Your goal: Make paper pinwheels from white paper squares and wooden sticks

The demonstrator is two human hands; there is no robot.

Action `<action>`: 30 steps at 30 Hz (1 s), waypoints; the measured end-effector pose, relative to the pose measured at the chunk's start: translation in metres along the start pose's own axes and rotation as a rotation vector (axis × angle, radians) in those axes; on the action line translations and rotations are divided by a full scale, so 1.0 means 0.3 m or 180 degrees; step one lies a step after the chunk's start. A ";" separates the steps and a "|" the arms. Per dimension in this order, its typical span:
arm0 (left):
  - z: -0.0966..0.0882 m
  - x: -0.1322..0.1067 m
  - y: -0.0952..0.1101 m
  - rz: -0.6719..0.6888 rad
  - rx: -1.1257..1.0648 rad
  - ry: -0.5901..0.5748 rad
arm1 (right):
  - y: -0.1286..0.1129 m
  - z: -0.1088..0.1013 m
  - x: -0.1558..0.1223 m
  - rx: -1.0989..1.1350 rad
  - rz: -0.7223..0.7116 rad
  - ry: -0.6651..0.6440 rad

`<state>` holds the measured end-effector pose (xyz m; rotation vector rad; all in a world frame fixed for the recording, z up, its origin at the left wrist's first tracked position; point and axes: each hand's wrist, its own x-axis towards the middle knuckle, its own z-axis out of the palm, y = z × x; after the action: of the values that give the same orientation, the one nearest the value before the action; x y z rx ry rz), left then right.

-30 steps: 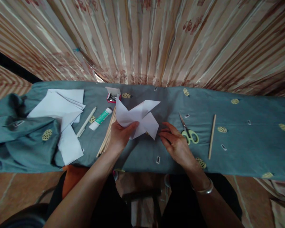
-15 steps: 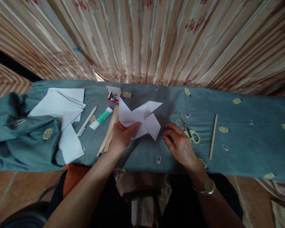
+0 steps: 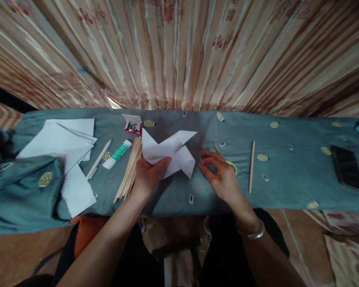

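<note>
Our left hand (image 3: pixel 148 175) pinches the folded white paper pinwheel (image 3: pixel 170 151), thumb on top, holding it just above the cloth. Our right hand (image 3: pixel 223 177) rests beside it, fingers loosely curled and holding nothing, covering the scissors (image 3: pixel 231 164). Left of our left hand lie wooden sticks (image 3: pixel 128 171) and a glue stick (image 3: pixel 117 154); its label is unreadable.

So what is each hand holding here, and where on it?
The left hand pinches the white folded paper pinwheel by its lower left flap. The right hand holds nothing visible; it rests above the green-handled scissors.
</note>
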<state>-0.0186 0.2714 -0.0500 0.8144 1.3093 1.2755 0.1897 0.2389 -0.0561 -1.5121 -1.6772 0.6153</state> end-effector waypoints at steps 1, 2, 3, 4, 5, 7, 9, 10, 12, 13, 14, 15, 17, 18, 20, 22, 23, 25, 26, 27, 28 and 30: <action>0.000 0.000 -0.004 0.0023 0.0002 0.0026 | -0.006 -0.007 0.003 0.0118 0.0032 0.0024; -0.001 0.002 -0.009 0.0046 -0.0014 0.0053 | -0.012 -0.016 0.006 0.0223 0.0060 0.0045; -0.004 0.003 -0.015 0.0074 -0.0051 0.0089 | -0.016 -0.025 0.008 0.0306 0.0079 0.0057; -0.011 0.004 -0.020 0.0098 -0.0082 0.0126 | -0.019 -0.034 0.008 0.0349 0.0086 0.0066; -0.020 0.005 -0.025 0.0104 -0.0050 0.0151 | -0.022 -0.043 0.005 0.0339 0.0073 0.0056; -0.045 0.006 -0.030 0.0159 0.0153 0.0276 | -0.024 -0.058 -0.007 0.0113 -0.0019 -0.0079; -0.074 0.004 -0.029 0.0193 0.0401 0.0263 | -0.025 -0.063 -0.028 -0.0344 -0.0142 -0.0344; -0.088 0.002 -0.026 0.0284 0.0477 0.0341 | -0.026 -0.060 -0.041 -0.0596 -0.0202 -0.0500; -0.109 -0.002 -0.018 0.0383 0.0654 0.0362 | -0.031 -0.044 -0.065 -0.1025 -0.0299 -0.0748; -0.116 -0.004 -0.013 0.0423 0.0725 0.0407 | -0.035 -0.032 -0.074 -0.1177 -0.0335 -0.0817; -0.120 -0.006 -0.008 0.0430 0.0798 0.0447 | -0.039 -0.019 -0.081 -0.1290 -0.0368 -0.0859; -0.123 -0.009 -0.002 0.0425 0.0864 0.0485 | -0.043 -0.006 -0.085 -0.1377 -0.0399 -0.0880; -0.124 -0.017 0.010 0.0392 0.0986 0.0521 | -0.050 0.018 -0.088 -0.1487 -0.0430 -0.0858; -0.124 -0.022 0.017 0.0374 0.1028 0.0521 | -0.053 0.028 -0.087 -0.1526 -0.0435 -0.0825; -0.125 -0.030 0.032 0.0333 0.1040 0.0554 | -0.058 0.040 -0.084 -0.1617 -0.0427 -0.0745; -0.127 -0.034 0.048 0.0316 0.0990 0.0675 | -0.063 0.046 -0.083 -0.1741 -0.0391 -0.0675; -0.127 -0.034 0.057 0.0338 0.0962 0.0684 | -0.065 0.047 -0.084 -0.1806 -0.0369 -0.0661; -0.120 -0.031 0.078 0.0460 0.0915 0.0572 | -0.068 0.048 -0.088 -0.1894 -0.0317 -0.0661; -0.113 -0.029 0.089 0.0542 0.0860 0.0450 | -0.069 0.049 -0.092 -0.1918 -0.0284 -0.0653; -0.103 -0.027 0.101 0.0633 0.0768 0.0346 | -0.068 0.050 -0.096 -0.1928 -0.0247 -0.0636; -0.091 -0.026 0.111 0.0672 0.0677 0.0158 | -0.066 0.051 -0.101 -0.1917 -0.0208 -0.0610; -0.066 -0.024 0.126 0.0785 0.0357 0.0137 | -0.057 0.052 -0.110 -0.1790 -0.0121 -0.0524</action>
<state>-0.0438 0.2674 -0.0152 1.0584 1.3550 1.4282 0.1666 0.2061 -0.0591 -1.8447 -2.1195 0.2566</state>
